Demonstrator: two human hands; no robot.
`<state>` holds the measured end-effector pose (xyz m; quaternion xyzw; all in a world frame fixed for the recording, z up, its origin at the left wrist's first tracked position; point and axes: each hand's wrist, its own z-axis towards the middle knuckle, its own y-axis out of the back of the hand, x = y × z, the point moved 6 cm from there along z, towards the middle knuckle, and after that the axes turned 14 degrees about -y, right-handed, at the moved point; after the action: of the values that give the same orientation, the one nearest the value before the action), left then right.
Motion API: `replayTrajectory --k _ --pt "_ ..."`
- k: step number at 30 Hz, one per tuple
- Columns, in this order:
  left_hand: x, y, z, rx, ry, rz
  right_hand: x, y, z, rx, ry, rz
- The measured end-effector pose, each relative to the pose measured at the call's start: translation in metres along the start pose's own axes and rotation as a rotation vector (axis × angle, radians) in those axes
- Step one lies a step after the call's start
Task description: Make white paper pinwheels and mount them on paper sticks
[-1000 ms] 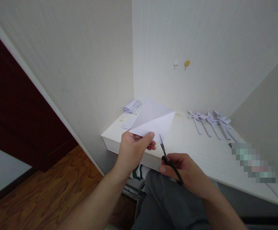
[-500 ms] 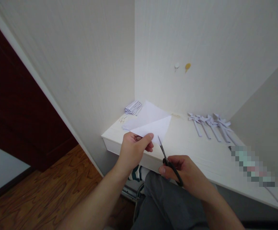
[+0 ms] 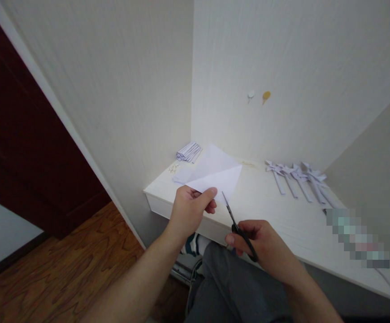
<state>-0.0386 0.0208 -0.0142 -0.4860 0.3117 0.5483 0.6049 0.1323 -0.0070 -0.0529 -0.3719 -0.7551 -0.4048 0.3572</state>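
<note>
A bundle of folded paper strips is seen at the far left corner of the white desk, against the wall. A folded triangular sheet of white paper is held above the desk's near edge by the left hand, pinched at its lower corner between thumb and curled fingers. Just to the right, black-handled scissors are gripped by the right hand, the fingers closed through the handles, the blades nearly together and pointed up at the paper's lower edge. Further right, a row of paper pinwheels is laid on the desk.
</note>
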Motion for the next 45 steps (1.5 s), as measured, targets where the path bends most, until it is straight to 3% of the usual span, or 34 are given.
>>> replayTrajectory --k 45 --pt "0.0032 0.0016 0.0002 -0.009 -0.012 -0.03 -0.002 0.0022 0.001 -0.034 -0.003 -0.009"
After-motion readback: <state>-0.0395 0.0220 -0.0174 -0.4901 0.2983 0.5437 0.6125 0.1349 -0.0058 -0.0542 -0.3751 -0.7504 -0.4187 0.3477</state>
